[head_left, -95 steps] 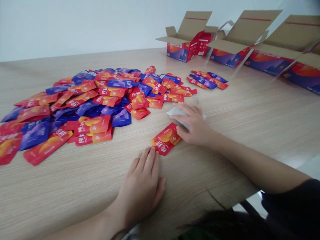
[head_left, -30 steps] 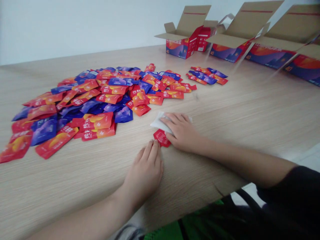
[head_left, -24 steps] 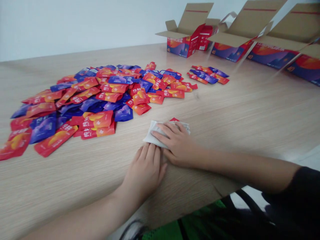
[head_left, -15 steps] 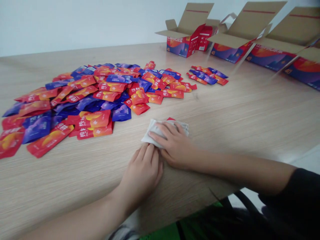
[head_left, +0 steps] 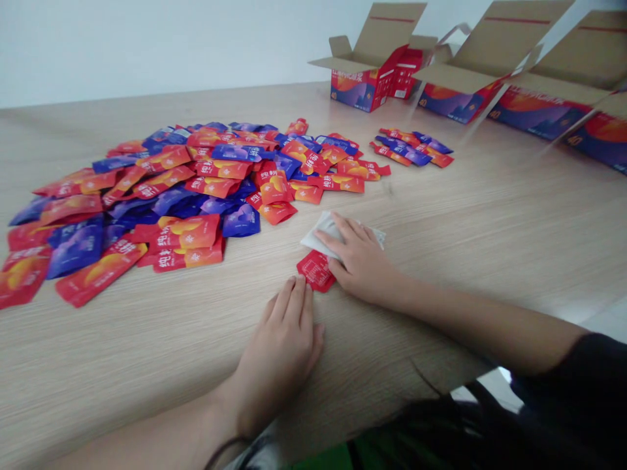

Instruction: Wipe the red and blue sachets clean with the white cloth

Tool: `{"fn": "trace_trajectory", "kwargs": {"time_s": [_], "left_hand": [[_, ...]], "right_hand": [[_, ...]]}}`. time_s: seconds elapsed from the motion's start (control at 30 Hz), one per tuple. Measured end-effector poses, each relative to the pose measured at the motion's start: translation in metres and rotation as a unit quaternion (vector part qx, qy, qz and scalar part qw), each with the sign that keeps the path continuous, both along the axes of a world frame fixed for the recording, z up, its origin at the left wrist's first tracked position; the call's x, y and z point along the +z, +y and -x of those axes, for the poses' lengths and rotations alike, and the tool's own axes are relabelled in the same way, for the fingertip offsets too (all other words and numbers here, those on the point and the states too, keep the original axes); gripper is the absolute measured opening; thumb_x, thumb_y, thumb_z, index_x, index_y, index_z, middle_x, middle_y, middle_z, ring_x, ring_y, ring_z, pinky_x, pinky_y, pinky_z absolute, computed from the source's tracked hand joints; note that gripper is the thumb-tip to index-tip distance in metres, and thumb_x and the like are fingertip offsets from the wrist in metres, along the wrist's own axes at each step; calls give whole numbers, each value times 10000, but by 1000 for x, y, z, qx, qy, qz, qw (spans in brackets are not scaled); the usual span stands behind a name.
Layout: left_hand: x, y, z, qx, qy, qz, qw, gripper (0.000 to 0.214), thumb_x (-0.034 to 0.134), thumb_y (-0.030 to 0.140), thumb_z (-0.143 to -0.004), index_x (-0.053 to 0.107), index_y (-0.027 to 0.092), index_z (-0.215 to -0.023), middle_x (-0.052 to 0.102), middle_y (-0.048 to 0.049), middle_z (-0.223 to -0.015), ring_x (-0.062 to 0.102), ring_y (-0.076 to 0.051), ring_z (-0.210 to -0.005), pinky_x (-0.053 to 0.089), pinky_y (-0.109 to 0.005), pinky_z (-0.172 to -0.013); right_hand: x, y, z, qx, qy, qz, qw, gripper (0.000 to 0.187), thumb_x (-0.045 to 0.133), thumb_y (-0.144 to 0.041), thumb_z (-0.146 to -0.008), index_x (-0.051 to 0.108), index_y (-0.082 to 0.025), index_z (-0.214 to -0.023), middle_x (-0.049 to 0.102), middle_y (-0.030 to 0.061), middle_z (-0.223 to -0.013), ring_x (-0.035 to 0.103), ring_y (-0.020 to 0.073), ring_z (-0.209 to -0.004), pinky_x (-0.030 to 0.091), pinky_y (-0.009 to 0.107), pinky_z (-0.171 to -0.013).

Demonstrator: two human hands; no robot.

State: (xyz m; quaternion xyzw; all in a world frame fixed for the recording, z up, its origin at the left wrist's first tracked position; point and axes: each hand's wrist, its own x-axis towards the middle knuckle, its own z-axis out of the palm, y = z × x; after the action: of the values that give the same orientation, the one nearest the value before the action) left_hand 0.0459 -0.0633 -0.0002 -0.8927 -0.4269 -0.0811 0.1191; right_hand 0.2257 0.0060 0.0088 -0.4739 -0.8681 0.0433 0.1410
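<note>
A red sachet [head_left: 317, 271] lies flat on the table in front of me, its printed side up and its right end partly covered. The fingertips of my left hand [head_left: 289, 326] rest at its lower left edge, stretched out and close together. My right hand [head_left: 360, 261] lies over a folded white cloth [head_left: 318, 234], with its fingers on top of the cloth and its thumb by the sachet's right side. The cloth sits just beyond the sachet, and part of it is hidden under the hand.
A large heap of red and blue sachets [head_left: 171, 189] spreads over the left of the wooden table [head_left: 470, 241]. A smaller group of sachets [head_left: 414, 147] lies farther back. Several open cartons [head_left: 355, 88] stand along the back right. The table's near edge is below my hands.
My right hand has moved the cloth away and to the right, uncovering the red sachet. My left hand stays near the same place, with its fingers straighter.
</note>
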Motion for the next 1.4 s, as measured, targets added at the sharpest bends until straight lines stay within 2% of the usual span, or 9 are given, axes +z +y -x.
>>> {"fn": "trace_trajectory", "kwargs": {"time_s": [0.17, 0.3, 0.47, 0.6, 0.77, 0.9, 1.03, 1.2, 1.4], "left_hand": [[1, 1, 0, -11, -5, -16, 1000, 428, 455, 209, -878, 625, -56, -1167, 639, -289, -1219, 616, -375, -1156, 560, -465, -910], [3, 1, 0, -7, 10, -9, 1000, 462, 436, 232, -890, 596, -46, -1224, 621, -276, -1265, 613, -359, -1164, 562, -458, -902], [6, 2, 0, -26, -4, -20, 999, 398, 419, 187, -888, 653, -39, -1116, 671, -273, -1161, 637, -358, -1115, 568, -459, -881], [4, 1, 0, -19, -5, -19, 1000, 449, 407, 191, -893, 602, -72, -1200, 614, -301, -1258, 616, -366, -1153, 568, -468, -883], [3, 1, 0, -27, -13, -29, 999, 397, 448, 182, -873, 659, -56, -1110, 672, -287, -1149, 649, -374, -1092, 576, -470, -867], [3, 1, 0, -24, -4, -33, 999, 448, 449, 185, -867, 620, -80, -1184, 631, -302, -1230, 631, -382, -1129, 579, -468, -861], [2, 1, 0, -28, 3, -44, 999, 406, 421, 166, -876, 662, -61, -1112, 666, -292, -1167, 652, -375, -1095, 585, -460, -838], [4, 0, -1, -20, 6, -42, 999, 430, 384, 161, -894, 631, -61, -1165, 634, -298, -1225, 640, -365, -1117, 580, -464, -845], [6, -1, -2, -21, 16, -44, 999, 368, 447, 146, -860, 685, -31, -1077, 686, -271, -1123, 664, -364, -1050, 587, -453, -818]], "right_hand": [[0, -5, 3, 85, -13, 10, 996, 536, 478, -312, -919, 467, -187, -1440, 311, 164, -1570, 315, 340, -1392, 268, 538, -1111], [1, -4, 1, 8, -6, 14, 1000, 518, 429, -326, -950, 469, -160, -1439, 310, 174, -1568, 310, 345, -1400, 276, 546, -1106], [0, -2, -1, 79, -8, 20, 997, 498, 367, -344, -984, 457, -184, -1447, 325, 144, -1569, 303, 311, -1413, 273, 524, -1120], [-1, 3, -2, -21, -1, 12, 1000, 509, 386, -327, -967, 467, -148, -1437, 332, 173, -1557, 346, 334, -1383, 302, 543, -1096], [0, -1, -1, 100, -14, 12, 995, 503, 375, -335, -977, 455, -167, -1445, 361, 133, -1553, 320, 299, -1404, 263, 512, -1134], [0, 2, -3, -10, -9, 8, 1000, 518, 367, -307, -972, 450, -109, -1444, 351, 187, -1545, 338, 335, -1385, 297, 538, -1104], [0, -1, -1, 83, -19, 7, 996, 502, 391, -347, -974, 466, -172, -1438, 364, 149, -1548, 335, 324, -1389, 277, 537, -1117], [0, -3, 1, -1, -13, 3, 1000, 517, 385, -334, -967, 469, -115, -1429, 369, 182, -1538, 352, 341, -1375, 294, 551, -1103], [0, -1, 0, 81, -17, 14, 997, 535, 383, -331, -970, 430, -109, -1454, 398, 130, -1534, 345, 304, -1386, 271, 507, -1141]]}}
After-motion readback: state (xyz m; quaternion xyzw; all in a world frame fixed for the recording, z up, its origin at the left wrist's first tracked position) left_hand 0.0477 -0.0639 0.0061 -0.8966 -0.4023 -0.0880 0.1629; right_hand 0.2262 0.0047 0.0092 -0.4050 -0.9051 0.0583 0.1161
